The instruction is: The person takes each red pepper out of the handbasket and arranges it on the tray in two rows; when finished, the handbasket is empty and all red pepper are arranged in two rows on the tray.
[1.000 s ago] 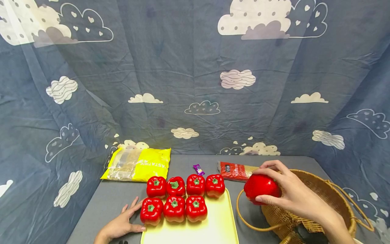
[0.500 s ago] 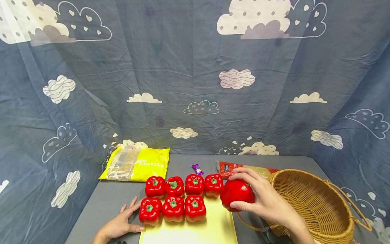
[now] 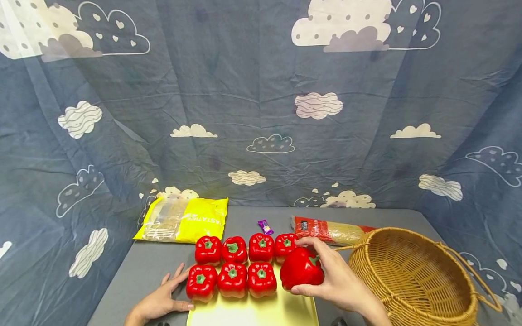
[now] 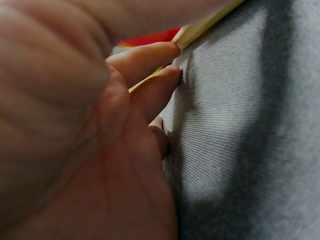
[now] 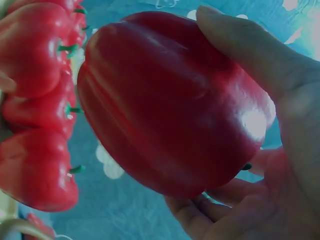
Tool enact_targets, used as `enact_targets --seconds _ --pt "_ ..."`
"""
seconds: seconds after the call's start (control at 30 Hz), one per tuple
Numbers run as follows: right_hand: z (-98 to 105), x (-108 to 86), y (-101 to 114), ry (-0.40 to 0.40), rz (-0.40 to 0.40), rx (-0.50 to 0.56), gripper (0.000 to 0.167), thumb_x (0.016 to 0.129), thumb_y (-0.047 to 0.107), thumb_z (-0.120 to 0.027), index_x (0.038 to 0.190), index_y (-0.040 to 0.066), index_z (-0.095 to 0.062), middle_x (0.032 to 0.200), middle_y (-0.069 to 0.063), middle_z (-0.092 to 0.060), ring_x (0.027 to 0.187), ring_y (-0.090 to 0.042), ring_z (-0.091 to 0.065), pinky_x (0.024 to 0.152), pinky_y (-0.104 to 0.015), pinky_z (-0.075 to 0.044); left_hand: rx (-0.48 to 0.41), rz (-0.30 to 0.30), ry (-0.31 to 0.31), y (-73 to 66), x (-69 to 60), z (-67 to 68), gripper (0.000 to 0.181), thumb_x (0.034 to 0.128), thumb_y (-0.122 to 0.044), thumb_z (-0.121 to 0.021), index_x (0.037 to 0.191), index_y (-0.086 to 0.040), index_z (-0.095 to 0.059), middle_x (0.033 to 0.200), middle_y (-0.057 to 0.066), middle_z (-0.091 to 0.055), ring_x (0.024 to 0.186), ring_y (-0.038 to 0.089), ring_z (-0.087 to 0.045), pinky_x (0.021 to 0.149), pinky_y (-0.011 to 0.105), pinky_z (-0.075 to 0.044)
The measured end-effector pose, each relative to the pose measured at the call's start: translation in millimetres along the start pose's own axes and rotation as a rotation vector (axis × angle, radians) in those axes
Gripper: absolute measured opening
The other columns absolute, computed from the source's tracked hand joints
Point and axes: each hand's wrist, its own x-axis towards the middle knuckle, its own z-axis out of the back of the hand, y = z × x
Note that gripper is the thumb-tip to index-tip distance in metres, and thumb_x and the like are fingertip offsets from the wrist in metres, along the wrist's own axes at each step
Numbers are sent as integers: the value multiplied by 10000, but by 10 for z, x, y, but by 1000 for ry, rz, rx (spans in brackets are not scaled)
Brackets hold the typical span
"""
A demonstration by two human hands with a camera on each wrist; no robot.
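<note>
A red bell pepper (image 3: 299, 269) is gripped by my right hand (image 3: 340, 283) over the right side of a yellow tray (image 3: 253, 312). Its green stem leans to the right, and in the right wrist view the pepper (image 5: 170, 105) lies between thumb and fingers. Several more red bell peppers (image 3: 232, 280) stand in two rows on the tray, stems up. My left hand (image 3: 159, 296) rests at the tray's left edge with fingers spread, beside the front left pepper. The left wrist view shows its fingers (image 4: 155, 92) near the tray rim, partly hidden by the hand itself.
A wicker basket (image 3: 416, 271) with looped handles stands at the right. Behind the tray lie a yellow plastic package (image 3: 183, 220), a small purple-wrapped sweet (image 3: 265, 227) and a red-and-clear packet (image 3: 326, 230). A blue cloud-patterned cloth (image 3: 228, 90) hangs around the grey table (image 3: 122, 280).
My right hand has carried the pepper left and slightly down, from beside the basket to over the tray. The pepper has turned so its stem shows. My left hand stays in place.
</note>
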Motion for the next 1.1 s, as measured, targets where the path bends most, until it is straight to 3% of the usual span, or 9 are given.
enact_targets --seconds 0.13,0.27,0.6,0.83,1.1 --pt "-85 -1 -30 -27 36 -50 768 685 499 -900 1281 194 -524 1186 60 -627 936 -66 -640 710 -243 -574 6 5 9 25 1 14 956 747 -288 -881 1546 -96 -393 1645 302 -43 1502 468 194 1118 646 215" --pt "-137 5 -14 -29 40 -79 759 689 519 -889 1280 181 -553 1195 85 -619 938 -61 -621 716 -240 -570 15 9 13 65 21 21 968 745 -303 -882 1547 -86 -385 1650 292 -24 1495 468 221 1115 655 213" --pt "-229 51 -3 4 65 -68 738 758 509 -824 1368 239 -509 1283 76 -586 1015 -67 -610 776 -261 -578 22 44 2 75 46 26 975 731 -307 -891 1541 -87 -395 1642 315 10 1449 521 279 1105 704 169" --pt "-295 43 -17 35 12 -93 666 844 503 -754 1416 300 -478 1328 87 -522 1100 -113 -539 761 -253 -558 26 50 -9 8 -4 6 966 737 -281 -888 1539 -74 -392 1635 327 17 1438 540 284 1098 719 160" --pt "-333 28 -4 75 -21 -130 607 938 491 -650 1469 295 -433 1370 15 -482 1228 -196 -478 812 -310 -564 13 54 -2 59 40 17 984 731 -303 -892 1550 -105 -385 1643 309 27 1441 526 297 1092 728 163"
